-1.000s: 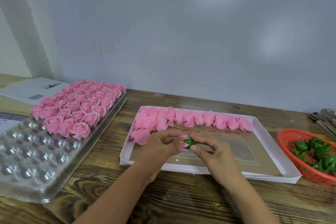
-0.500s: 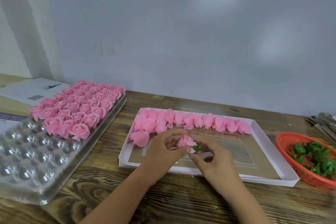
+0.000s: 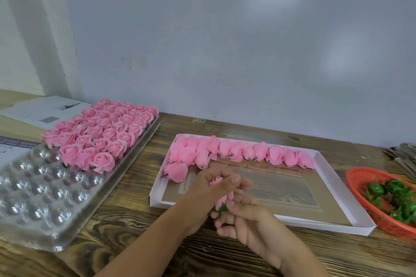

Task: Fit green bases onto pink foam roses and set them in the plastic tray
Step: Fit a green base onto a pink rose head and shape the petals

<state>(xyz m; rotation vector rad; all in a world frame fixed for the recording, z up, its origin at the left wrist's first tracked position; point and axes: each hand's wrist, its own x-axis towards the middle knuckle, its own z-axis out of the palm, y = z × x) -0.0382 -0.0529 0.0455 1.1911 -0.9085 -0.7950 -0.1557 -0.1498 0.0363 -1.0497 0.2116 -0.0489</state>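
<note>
Over the near edge of the white cardboard box lid, the left hand has its fingers curled round a pink foam rose; the right hand pinches the green base under it. The clear plastic tray lies left on the tabletop, its far half filled with roses. Print on the papers beyond is too blurred to read

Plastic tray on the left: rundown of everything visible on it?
The plastic tray is clear, glossy, thin moulded plastic with rows of round cups. It lies flat on the wooden table, angled, its near left part cut off by the frame. Its far part is filled with upright pink roses; the near cups show empty. Neither hand touches it. Papers lie beyond it.
</note>
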